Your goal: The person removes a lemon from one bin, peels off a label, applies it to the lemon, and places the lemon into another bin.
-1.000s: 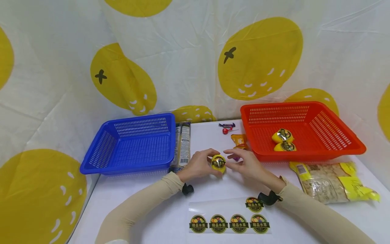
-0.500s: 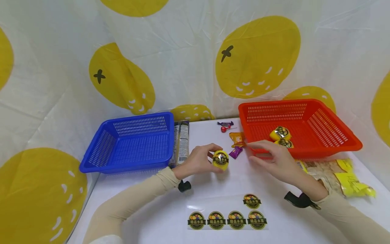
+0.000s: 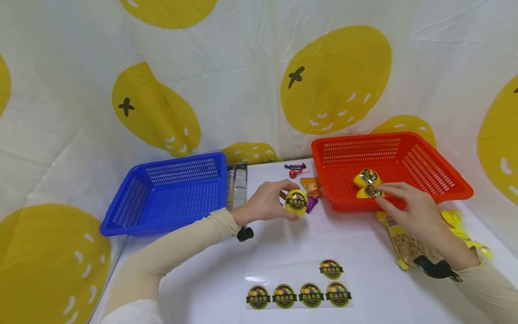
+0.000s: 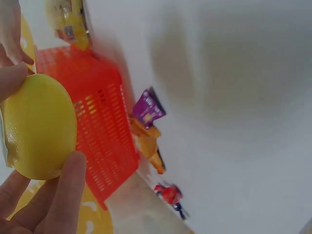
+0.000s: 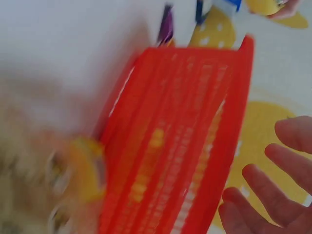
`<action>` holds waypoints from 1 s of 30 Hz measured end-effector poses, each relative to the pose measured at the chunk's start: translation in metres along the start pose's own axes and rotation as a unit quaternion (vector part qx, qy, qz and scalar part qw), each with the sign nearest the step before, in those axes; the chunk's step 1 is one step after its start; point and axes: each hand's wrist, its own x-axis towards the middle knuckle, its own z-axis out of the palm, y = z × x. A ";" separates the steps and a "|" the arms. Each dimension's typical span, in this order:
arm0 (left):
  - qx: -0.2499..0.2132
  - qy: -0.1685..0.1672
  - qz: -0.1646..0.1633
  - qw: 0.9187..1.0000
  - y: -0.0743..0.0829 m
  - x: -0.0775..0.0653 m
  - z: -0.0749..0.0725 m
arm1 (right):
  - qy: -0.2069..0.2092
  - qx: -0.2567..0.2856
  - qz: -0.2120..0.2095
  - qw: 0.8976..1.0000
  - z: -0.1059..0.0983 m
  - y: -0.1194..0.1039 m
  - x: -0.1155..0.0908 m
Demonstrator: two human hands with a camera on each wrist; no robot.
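Note:
My left hand (image 3: 265, 202) holds a yellow lemon (image 3: 296, 202) between thumb and fingers, above the table. A round dark label with gold writing faces up on it; the left wrist view shows the lemon's bare side (image 4: 41, 129). My right hand (image 3: 417, 211) reaches over the front rim of the red basket (image 3: 344, 205), fingers spread and holding nothing. Its fingertips come close to the nearer of two labelled lemons (image 3: 369, 192) lying in the basket; the other lemon (image 3: 366, 178) is just behind. In the right wrist view the fingers (image 5: 265, 183) are apart beside the basket.
A clear sheet with several round stickers (image 3: 284, 296) lies at the front. A blue basket (image 3: 162, 221) stands left, beside dark packets (image 3: 240, 189). Purple (image 3: 311, 204) and orange (image 3: 310, 186) wrapped sweets and a red lollipop (image 3: 293, 173) sit mid-back; a yellow bag (image 3: 408, 243) is right.
My right hand has left the lemon held by the left hand and moved right to the red basket. The left hand still holds its lemon, slightly farther right and higher in view.

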 end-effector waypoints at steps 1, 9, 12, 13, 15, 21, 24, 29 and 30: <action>0.004 0.000 0.005 1.000 0.001 0.003 -0.002 | 0.000 -0.011 0.005 1.000 -0.002 0.004 -0.001; 0.021 -0.002 0.026 0.999 0.008 0.033 -0.019 | 0.014 -0.096 0.023 0.995 -0.007 0.031 -0.011; 0.034 -0.001 0.026 0.999 0.009 0.049 -0.025 | 0.023 -0.113 0.016 0.993 -0.009 0.036 -0.013; 0.032 -0.003 0.027 0.999 0.009 0.054 -0.027 | 0.024 -0.116 0.015 0.993 -0.009 0.036 -0.013; 0.026 -0.013 0.031 0.999 0.010 0.067 -0.028 | 0.025 -0.119 0.015 0.992 -0.010 0.037 -0.014; 0.010 -0.058 0.051 0.997 0.015 0.106 -0.025 | 0.024 -0.118 0.025 0.992 -0.008 0.039 -0.014; 0.020 -0.074 0.044 0.996 0.020 0.124 -0.022 | 0.027 -0.116 0.027 0.993 -0.007 0.039 -0.014; 0.029 -0.109 0.034 0.993 0.034 0.151 -0.017 | 0.030 -0.113 0.033 0.993 -0.008 0.038 -0.014; 0.033 -0.119 0.035 0.992 0.037 0.156 -0.016 | 0.031 -0.113 0.034 0.993 -0.009 0.038 -0.014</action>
